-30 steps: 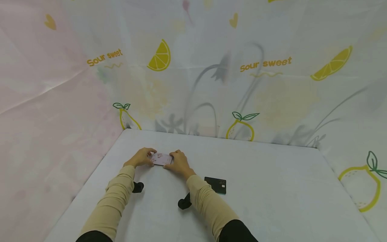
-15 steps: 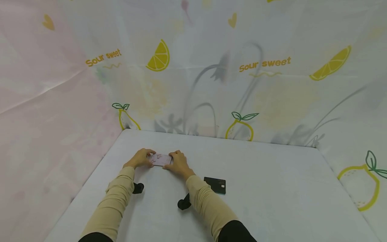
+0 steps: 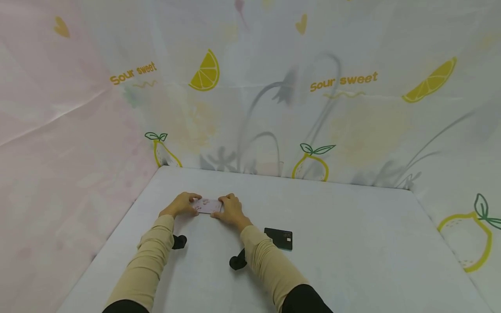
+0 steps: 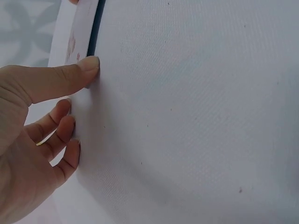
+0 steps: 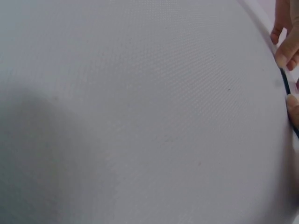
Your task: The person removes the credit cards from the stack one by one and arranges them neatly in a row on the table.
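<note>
A pale pink rectangular card [image 3: 208,206] printed with flowers lies flat toward the back left of the white table. My left hand [image 3: 180,204] pinches its left end, thumb on the near edge and a finger at the far edge. At the other end my right hand [image 3: 233,211] grips it the same way. In the left wrist view, a dark layer runs under the card's pale top [image 4: 84,32], beside my left thumb [image 4: 70,77]. Only a thumb tip of the right hand [image 5: 294,111] shows at the right wrist view's edge.
A black card [image 3: 282,240] marked VIP lies on the table [image 3: 360,243], partly behind my right sleeve [image 3: 266,265]. Black wrist camera pieces jut from both forearms. A lemon-print cloth wall [image 3: 242,121] rises behind the table, and a pink one on the left.
</note>
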`<state>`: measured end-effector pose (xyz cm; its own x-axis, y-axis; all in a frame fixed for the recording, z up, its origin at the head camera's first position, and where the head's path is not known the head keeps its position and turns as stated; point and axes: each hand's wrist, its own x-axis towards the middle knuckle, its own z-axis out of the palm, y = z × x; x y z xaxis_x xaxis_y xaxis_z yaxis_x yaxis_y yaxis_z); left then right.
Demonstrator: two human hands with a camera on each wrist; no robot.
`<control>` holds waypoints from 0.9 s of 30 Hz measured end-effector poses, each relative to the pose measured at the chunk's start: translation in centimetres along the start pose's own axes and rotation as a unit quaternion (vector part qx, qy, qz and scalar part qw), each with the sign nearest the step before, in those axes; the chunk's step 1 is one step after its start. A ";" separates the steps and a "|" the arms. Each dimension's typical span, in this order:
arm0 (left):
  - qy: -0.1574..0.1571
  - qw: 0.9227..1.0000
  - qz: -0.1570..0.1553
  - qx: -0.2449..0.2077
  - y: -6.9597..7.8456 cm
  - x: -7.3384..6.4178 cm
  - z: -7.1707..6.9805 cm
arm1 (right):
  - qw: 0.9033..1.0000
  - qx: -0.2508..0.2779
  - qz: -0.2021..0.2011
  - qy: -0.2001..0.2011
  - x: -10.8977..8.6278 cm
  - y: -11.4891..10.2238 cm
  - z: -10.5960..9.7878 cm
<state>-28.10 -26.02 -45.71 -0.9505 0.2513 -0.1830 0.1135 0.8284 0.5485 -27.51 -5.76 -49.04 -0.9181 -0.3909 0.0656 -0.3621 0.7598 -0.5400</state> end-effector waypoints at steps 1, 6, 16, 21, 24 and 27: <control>0.000 1.000 -0.002 -0.002 0.0 0.0 0.0 | 1.000 0.005 -0.001 0.000 0.0 0.0 0.0; -0.002 1.000 -0.004 -0.008 0.0 -0.1 -0.1 | 1.000 0.021 0.005 -0.001 0.0 0.0 -0.1; 0.005 1.000 0.003 -0.013 0.0 -0.4 -0.1 | 1.000 0.003 0.004 -0.002 0.0 0.0 0.2; 0.009 0.999 0.025 -0.030 -3.8 2.0 0.9 | 1.000 -0.002 0.002 0.002 0.0 0.0 0.2; 0.010 0.998 0.047 -0.032 -7.5 4.3 2.2 | 1.000 -0.004 0.002 0.003 0.0 0.0 0.2; 0.024 0.995 0.087 -0.035 -10.0 5.6 3.3 | 1.000 -0.004 -0.002 0.009 0.0 0.1 0.4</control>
<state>-33.62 -31.18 -54.91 -0.9310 0.3625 -0.0430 0.2584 0.7375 0.6239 -27.44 -5.89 -49.39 -0.9191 -0.3853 0.0822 -0.3671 0.7618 -0.5338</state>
